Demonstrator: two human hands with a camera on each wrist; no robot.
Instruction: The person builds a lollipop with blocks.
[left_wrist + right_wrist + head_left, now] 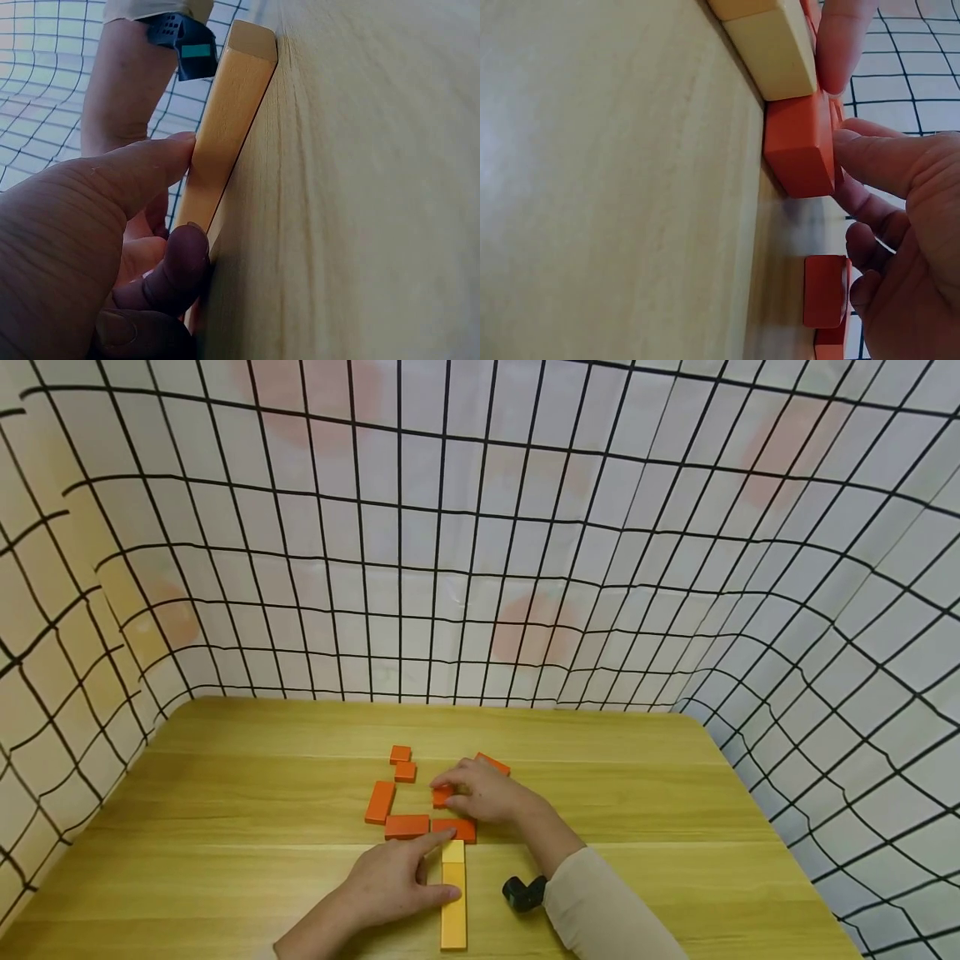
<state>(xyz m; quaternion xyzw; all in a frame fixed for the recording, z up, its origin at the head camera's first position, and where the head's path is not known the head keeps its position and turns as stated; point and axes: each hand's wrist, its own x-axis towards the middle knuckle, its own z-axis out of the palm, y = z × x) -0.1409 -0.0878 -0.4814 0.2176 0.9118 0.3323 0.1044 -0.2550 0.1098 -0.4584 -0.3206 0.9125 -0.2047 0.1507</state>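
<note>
In the head view my left hand (393,878) lies beside a line of wooden blocks. Its index fingertip touches an orange rectangular block (467,832), and its thumb rests on a long yellow block (453,927). A short pale-yellow block (453,852) sits between these two, end to end. My right hand (491,793) pinches a small orange block (441,797) between thumb and index finger, just beyond the rectangular one. Fingers partly cover that small block. Another orange rectangular block (407,827) lies flat at the left end of the row.
A tilted orange block (380,802) and two small orange blocks (401,754) lie farther left. One more orange block (495,763) lies behind the right hand. A black device (523,893) is at the right wrist. Black wire mesh (438,560) surrounds the wooden table (637,777).
</note>
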